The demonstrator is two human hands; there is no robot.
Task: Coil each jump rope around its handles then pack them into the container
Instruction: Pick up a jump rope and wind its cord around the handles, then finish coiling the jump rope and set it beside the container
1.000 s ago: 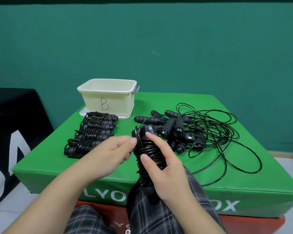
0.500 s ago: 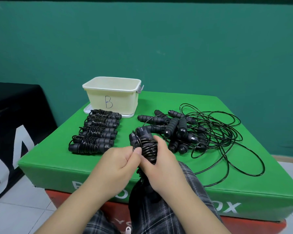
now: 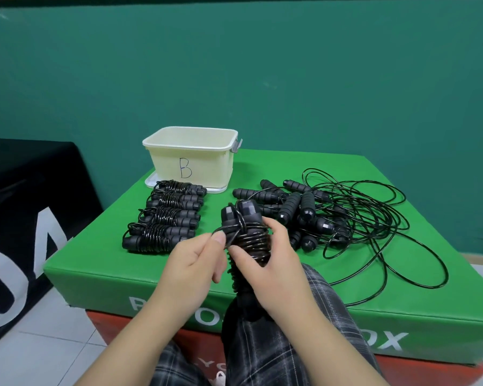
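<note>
Between the two hands, above the near edge of the green padded box (image 3: 346, 274), the jump rope (image 3: 247, 235) is standing nearly upright, its two black handles side by side and most of its thin cord already lying in tight turns around them. It is probably handling as a light bundle: ridged handles giving good purchase, while the glossy cord is looking springy and apt to slip loose if let go. The right hand (image 3: 273, 263) is clasping the wound middle, a sound place to hold, with fingers curled round the coils. The left hand (image 3: 195, 260) is pinching the last loop of cord near the handle tops.

Farther out on the left, four coiled ropes (image 3: 163, 215) are lying in a row in front of the cream container (image 3: 190, 154) marked B. To the right, the loose ropes (image 3: 332, 215) are sprawling in a tangle, likely to snag one another when the next is lifted.
</note>
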